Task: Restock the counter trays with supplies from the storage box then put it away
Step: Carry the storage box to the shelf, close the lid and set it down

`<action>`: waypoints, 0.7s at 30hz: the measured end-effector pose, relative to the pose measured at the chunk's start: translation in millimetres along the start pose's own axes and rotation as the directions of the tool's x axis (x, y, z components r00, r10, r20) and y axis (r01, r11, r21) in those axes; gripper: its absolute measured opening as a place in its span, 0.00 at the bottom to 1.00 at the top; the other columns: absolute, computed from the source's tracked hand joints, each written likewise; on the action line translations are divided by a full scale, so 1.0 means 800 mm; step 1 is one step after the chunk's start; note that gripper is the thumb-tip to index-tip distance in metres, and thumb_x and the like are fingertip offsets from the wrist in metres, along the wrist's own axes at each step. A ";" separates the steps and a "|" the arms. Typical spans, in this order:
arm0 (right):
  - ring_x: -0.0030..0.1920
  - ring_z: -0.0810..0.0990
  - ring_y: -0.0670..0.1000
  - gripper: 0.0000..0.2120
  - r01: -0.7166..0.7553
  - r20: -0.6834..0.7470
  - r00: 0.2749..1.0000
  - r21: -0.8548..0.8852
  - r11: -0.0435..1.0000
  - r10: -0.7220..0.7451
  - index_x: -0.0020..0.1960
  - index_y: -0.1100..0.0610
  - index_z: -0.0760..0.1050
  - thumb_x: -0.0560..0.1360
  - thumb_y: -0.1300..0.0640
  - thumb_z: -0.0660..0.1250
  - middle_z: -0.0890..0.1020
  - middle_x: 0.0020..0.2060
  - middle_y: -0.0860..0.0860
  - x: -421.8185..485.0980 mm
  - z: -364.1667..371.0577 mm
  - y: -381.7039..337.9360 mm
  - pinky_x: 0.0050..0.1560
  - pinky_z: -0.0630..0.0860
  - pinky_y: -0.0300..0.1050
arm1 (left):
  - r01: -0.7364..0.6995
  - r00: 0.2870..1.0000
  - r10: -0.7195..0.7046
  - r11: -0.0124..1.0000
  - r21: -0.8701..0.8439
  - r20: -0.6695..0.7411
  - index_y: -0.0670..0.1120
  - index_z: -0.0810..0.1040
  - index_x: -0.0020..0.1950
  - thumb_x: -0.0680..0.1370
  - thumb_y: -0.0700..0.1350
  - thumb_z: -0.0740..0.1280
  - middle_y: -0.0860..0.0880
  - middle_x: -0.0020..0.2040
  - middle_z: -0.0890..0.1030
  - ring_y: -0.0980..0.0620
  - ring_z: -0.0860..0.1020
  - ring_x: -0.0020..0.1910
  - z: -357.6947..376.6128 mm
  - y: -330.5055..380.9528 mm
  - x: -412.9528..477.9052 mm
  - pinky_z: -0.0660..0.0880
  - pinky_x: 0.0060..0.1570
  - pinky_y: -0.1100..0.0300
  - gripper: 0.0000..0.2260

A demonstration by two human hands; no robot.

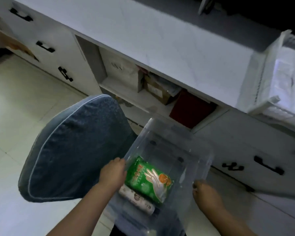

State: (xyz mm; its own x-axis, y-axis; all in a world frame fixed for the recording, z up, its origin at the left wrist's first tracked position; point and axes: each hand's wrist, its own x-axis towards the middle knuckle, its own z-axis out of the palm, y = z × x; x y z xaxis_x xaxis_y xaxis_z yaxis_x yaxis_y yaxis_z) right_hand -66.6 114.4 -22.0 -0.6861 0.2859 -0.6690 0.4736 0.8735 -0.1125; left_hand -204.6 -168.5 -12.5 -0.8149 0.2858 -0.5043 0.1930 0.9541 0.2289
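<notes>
A clear plastic storage box point(192, 142) is held in the air in front of the counter. My left hand point(113, 173) grips its left rim and my right hand point(205, 189) grips its right rim. Inside lie a green packet point(143, 176) printed with gloves and a white roll point(138, 200) beneath it. A white counter tray point(266, 92) with white folded supplies point(289, 79) stands at the right end of the white counter point(160, 40).
A blue cushioned chair point(71, 150) stands to the left of the box. Under the counter an open shelf point(143, 97) holds a cardboard box point(157, 91) and a dark red box point(191, 109). Drawers with black handles point(45, 46) flank it. The floor is pale tile.
</notes>
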 end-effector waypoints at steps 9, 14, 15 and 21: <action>0.41 0.74 0.54 0.12 -0.360 -0.151 0.840 0.563 0.744 0.521 0.57 0.57 0.68 0.75 0.60 0.63 0.74 0.53 0.56 -0.027 0.075 -0.034 0.39 0.72 0.46 | -0.120 0.989 0.125 0.991 -0.055 0.084 0.44 0.71 0.59 0.78 0.44 0.61 0.45 0.55 0.78 0.46 0.77 0.51 0.025 -0.022 0.064 0.74 0.45 0.55 0.11; 0.37 0.73 0.54 0.12 -0.424 0.008 0.813 0.692 0.583 0.582 0.58 0.61 0.69 0.75 0.63 0.62 0.76 0.44 0.56 -0.019 0.093 -0.029 0.32 0.66 0.41 | -0.084 0.990 0.088 0.996 -0.040 0.109 0.41 0.70 0.49 0.77 0.44 0.61 0.40 0.50 0.79 0.41 0.78 0.45 0.031 -0.010 0.086 0.68 0.36 0.57 0.07; 0.36 0.73 0.53 0.12 -0.436 0.032 0.813 0.696 0.571 0.582 0.57 0.61 0.69 0.74 0.63 0.62 0.75 0.42 0.55 -0.020 0.095 -0.024 0.30 0.64 0.40 | -0.082 0.989 0.082 0.997 -0.011 0.122 0.41 0.70 0.48 0.77 0.45 0.62 0.41 0.48 0.79 0.42 0.77 0.42 0.029 -0.007 0.089 0.68 0.35 0.58 0.07; 0.33 0.73 0.49 0.07 -0.461 0.072 0.780 0.737 0.494 0.622 0.49 0.56 0.69 0.73 0.61 0.64 0.75 0.40 0.53 -0.059 0.114 0.028 0.27 0.63 0.37 | -0.156 0.973 0.137 0.983 0.092 0.186 0.42 0.71 0.51 0.75 0.48 0.64 0.47 0.40 0.77 0.47 0.77 0.37 0.035 0.038 0.069 0.71 0.31 0.59 0.11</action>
State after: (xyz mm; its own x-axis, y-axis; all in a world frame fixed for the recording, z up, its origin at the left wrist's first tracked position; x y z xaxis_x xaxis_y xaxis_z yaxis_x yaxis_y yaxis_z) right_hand 27.0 84.6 -59.8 -0.2011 0.7377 -0.6445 0.9575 0.0091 -0.2883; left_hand -228.6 -121.0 -56.7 -0.6643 0.4256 -0.6144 0.3678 0.9018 0.2270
